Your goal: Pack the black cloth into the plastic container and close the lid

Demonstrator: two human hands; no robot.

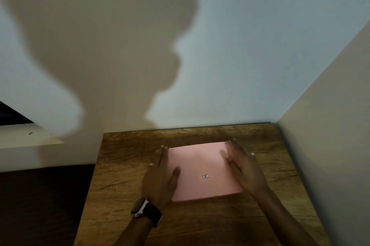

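A flat pink plastic container (pixel 200 163) lies on the wooden table (pixel 124 165), its lid down, with a small red-framed sticker (pixel 205 176) on top. My left hand (pixel 162 175) lies flat along the container's left edge, fingers stretched out, thumb resting on the lid. My right hand (pixel 242 165) lies along the right edge, fingers spread over the lid's far right corner; it looks slightly blurred. No black cloth shows anywhere in view.
White walls close the table at the back and on the right (pixel 320 145). A white ledge (pixel 26 137) juts out at the left, with dark floor (pixel 40 205) below it. A watch (pixel 147 212) sits on my left wrist.
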